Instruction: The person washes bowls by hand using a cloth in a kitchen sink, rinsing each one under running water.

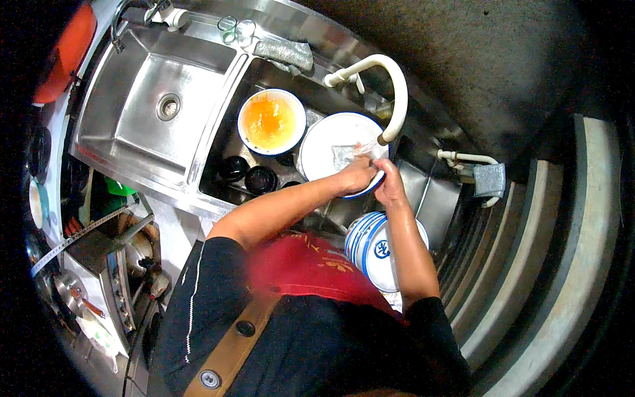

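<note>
A large white bowl [322, 134] with a blue rim is under the white curved faucet [394, 111], and water runs from the spout into it. My right hand [389, 182] grips the bowl's near right rim. Just beside it, my left hand [358, 174] is curled over the inside of the bowl, against a grey scrubbing cloth [342, 156]. Its fingertips are partly hidden by the water, so its hold on the cloth is unclear. Another blue-rimmed bowl [272, 121], with orange liquid inside, sits to the left in the same sink basin.
Black round dishes [260, 180] lie in the basin. Stacked blue-and-white bowls [382, 253] stand below my right forearm. A grey cloth [285, 53] hangs over the sink's back ledge, near glasses [238, 31]. Left is a second steel basin [149, 114]; right, another cloth [489, 179] hangs from a pipe.
</note>
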### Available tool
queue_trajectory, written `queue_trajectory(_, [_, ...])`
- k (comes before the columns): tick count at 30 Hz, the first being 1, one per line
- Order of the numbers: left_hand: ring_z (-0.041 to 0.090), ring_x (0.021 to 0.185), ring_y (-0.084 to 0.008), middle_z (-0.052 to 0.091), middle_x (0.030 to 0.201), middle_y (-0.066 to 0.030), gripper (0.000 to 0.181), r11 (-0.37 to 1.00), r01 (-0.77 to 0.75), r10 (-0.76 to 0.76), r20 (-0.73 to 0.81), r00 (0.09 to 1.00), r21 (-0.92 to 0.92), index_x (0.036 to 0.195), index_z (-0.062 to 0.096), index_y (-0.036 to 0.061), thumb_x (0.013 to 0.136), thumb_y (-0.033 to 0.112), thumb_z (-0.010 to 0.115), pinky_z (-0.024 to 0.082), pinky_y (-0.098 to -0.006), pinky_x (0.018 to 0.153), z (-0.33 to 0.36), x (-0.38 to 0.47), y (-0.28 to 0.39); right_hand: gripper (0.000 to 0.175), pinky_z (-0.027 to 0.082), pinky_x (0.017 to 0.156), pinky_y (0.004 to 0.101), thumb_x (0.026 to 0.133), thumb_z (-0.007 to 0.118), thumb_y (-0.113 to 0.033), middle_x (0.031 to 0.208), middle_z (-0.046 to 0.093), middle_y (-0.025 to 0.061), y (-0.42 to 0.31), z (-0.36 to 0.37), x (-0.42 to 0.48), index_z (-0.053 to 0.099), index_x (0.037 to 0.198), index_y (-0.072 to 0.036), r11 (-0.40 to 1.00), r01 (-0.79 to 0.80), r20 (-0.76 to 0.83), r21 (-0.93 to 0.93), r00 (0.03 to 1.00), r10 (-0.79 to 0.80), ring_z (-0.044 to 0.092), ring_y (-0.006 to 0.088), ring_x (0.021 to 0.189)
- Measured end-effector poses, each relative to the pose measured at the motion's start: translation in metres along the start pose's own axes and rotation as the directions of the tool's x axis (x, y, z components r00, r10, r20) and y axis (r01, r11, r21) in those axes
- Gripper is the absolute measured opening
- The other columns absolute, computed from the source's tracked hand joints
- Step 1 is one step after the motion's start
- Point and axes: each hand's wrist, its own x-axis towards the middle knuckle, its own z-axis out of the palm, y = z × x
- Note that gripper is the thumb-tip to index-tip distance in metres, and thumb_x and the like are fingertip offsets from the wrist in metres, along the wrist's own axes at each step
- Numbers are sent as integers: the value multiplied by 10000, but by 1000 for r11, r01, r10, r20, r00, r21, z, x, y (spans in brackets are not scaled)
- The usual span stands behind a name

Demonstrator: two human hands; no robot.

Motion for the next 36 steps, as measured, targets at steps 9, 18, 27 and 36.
queue_trajectory(9, [166,1474,-465,264,1560,-279,596,426,-198,385,21,923,883,1407,485,2,885,275,570,110,-561,1208,-55,-27,-19,361,499,969,400,795,661,-193,1088,689,80,-1,-13,-7,651,1114,-25,995,27,8,96,1000,-28,651,249,1004])
queue_trajectory(18, [194,1503,-338,225,1616,-189,576,574,-414,-116,570,813,707,1487,395,33,1008,354,403,95,-533,1217,-59,-53,68,537,441,1066,447,819,593,-205,1241,643,148,-15,-26,-18,539,1304,20,980,42,-6,196,999,-42,605,310,1164])
queue_trajectory(27, [234,1466,-427,311,1557,-244,613,725,-311,50,402,914,615,1465,403,15,973,380,425,134,-571,1200,-37,-22,70,432,447,1040,453,833,604,-235,1188,660,95,1,-3,-12,611,1228,-61,952,-117,81,283,992,98,607,283,1133])
queue_trajectory(36, [567,1041,-306,597,998,-121,187,211,-460,488,315,814,862,877,651,84,758,228,655,443,-455,969,-117,-107,53,537,432,1068,471,772,590,-200,1228,649,115,-5,1,-16,570,1283,-34,960,-6,85,281,996,-19,599,313,1166])
